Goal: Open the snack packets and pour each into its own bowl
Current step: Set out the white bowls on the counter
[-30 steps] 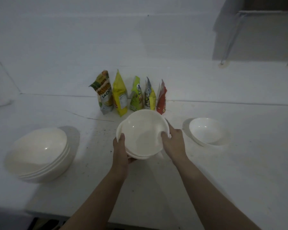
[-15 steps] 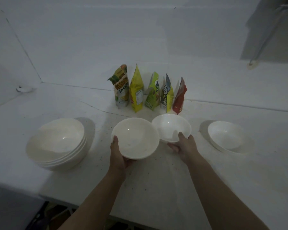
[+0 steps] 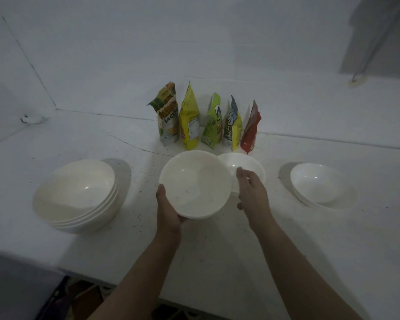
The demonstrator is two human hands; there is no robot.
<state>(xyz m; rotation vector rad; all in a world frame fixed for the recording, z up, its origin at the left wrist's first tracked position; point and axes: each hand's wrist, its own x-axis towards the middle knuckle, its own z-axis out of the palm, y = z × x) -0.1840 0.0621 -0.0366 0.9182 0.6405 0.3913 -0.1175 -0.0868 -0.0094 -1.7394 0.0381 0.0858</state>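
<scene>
Snack packets stand upright in a row of five at the back of the white counter (image 3: 217, 250), against the wall: a green-and-orange packet (image 3: 168, 116) at the left end, then a yellow packet (image 3: 189, 121), a lime-green packet (image 3: 211, 123), a grey-and-yellow packet (image 3: 232, 125) and a red packet (image 3: 251, 128) at the right end, all with their tops closed. Taking that row as the mark, a held bowl (image 3: 194, 183) sits just in front of it, white with nothing in it but a few faint specks, and partly covers a second bowl (image 3: 245, 167) that rests on the counter just in front of the red packet, also holding nothing. Well to the left of the row and nearer the counter's front edge stands a stack of bowls (image 3: 76, 195), three or four nested, the top one bare inside. Well to the right of the row lies a lone shallow bowl (image 3: 321, 185), likewise with nothing in it. The left hand (image 3: 168, 209) grips the held bowl from its near left side, thumb on the rim and fingers curled beneath. The right hand (image 3: 252, 192) hovers over the near edge of the second bowl, fingers loosely spread and holding nothing, close beside the held bowl's right rim; whether it touches either bowl cannot be told. Both hands are well short of the packets
</scene>
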